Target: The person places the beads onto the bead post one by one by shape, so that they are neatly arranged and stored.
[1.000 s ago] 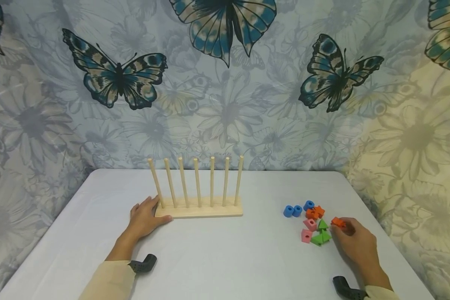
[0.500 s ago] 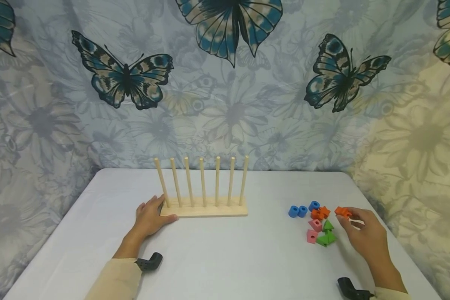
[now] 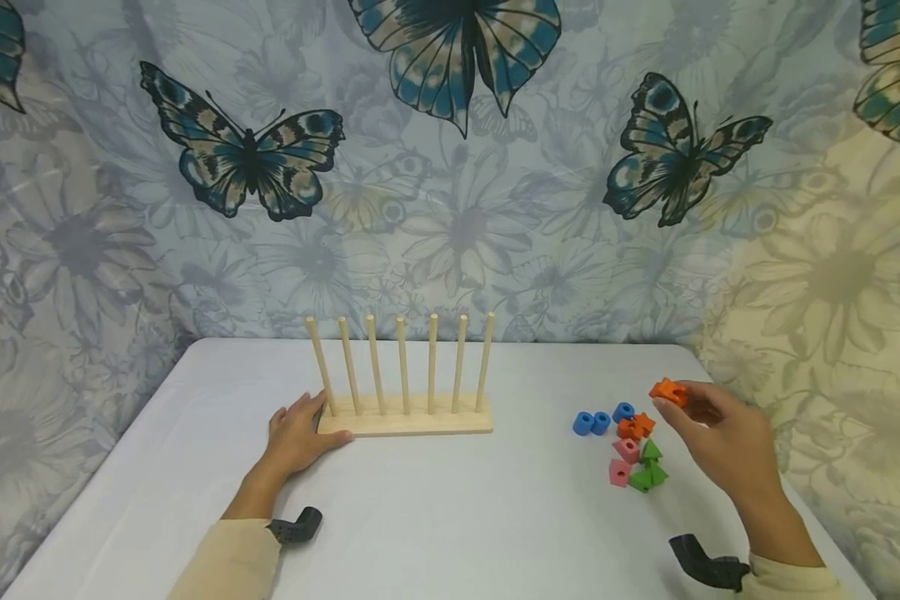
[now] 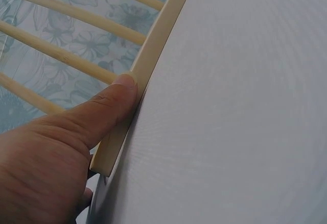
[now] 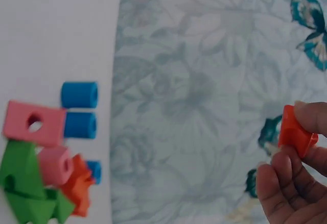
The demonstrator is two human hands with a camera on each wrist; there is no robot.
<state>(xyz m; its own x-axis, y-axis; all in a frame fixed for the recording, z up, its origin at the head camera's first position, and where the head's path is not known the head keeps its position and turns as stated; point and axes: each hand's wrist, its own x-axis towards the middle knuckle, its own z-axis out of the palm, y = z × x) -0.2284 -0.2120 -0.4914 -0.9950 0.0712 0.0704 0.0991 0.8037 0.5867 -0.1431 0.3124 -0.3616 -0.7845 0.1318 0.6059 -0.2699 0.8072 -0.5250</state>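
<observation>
Seven pegs [image 3: 403, 367] | three blue cylinders [image 5: 76, 95] | right hand [image 3: 731, 442]: one orange piece [image 3: 667, 391]

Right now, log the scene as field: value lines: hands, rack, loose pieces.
left hand: grips the left end of the wooden rack
right hand: pinches an orange piece, off the table
pegs: seven, all bare
blue pieces: three, on the table
pink pieces: two, holed
green pieces: clustered, beside pink
loose orange pieces: near blue, count unclear
</observation>
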